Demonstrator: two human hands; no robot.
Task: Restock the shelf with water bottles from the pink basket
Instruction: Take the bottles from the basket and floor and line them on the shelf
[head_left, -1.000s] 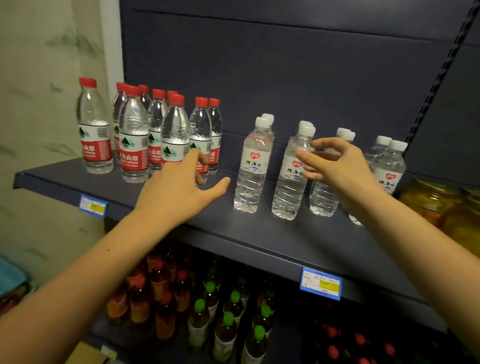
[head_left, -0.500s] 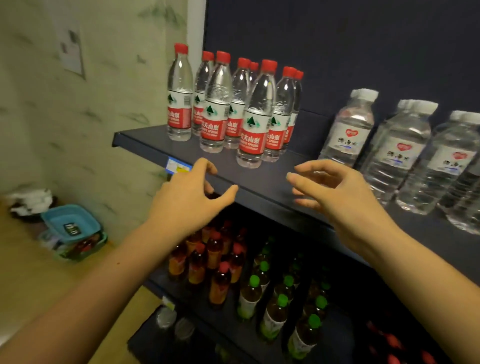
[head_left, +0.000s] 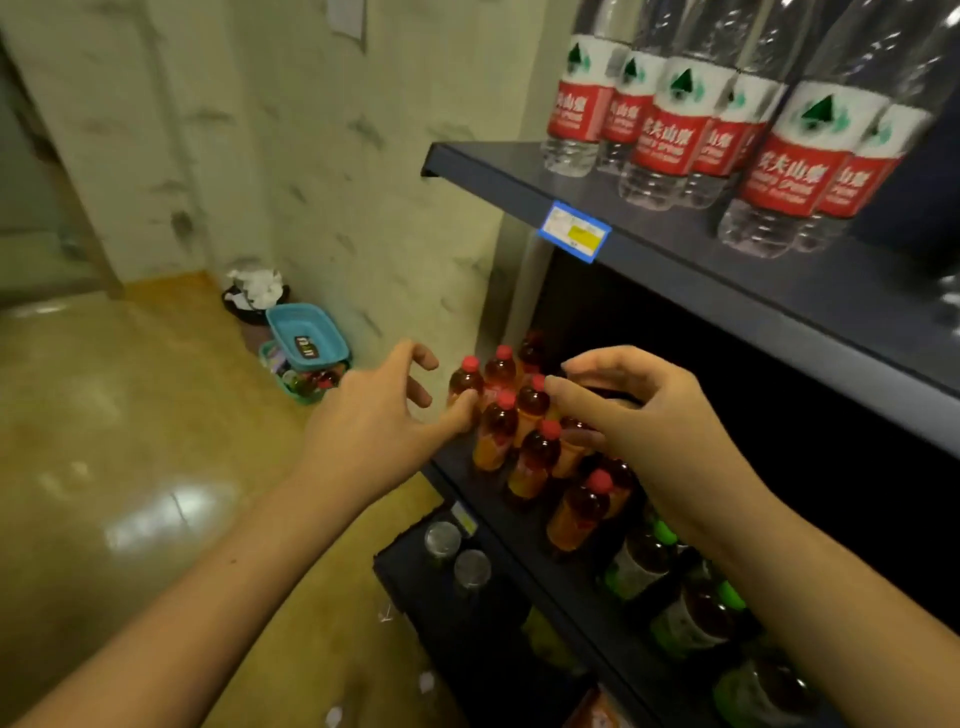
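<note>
Several red-labelled water bottles (head_left: 670, 130) stand on the dark shelf (head_left: 691, 275) at the upper right. My left hand (head_left: 379, 415) hovers in front of the lower shelf, fingers loosely spread and holding nothing. My right hand (head_left: 649, 415) hangs beside it, fingers relaxed and empty, in front of the amber drinks. No pink basket is in view.
Amber tea bottles with red caps (head_left: 519, 436) and green-capped bottles (head_left: 670, 582) fill the lower shelf. A teal basket (head_left: 306, 343) sits stacked on another by the wall, next to a small bin with white paper (head_left: 254, 291). The glossy floor (head_left: 130, 467) spreads to the left.
My view has swung left and down, away from the white-capped bottles. Both hands have come down from the upper shelf to in front of the lower shelf, still empty.
</note>
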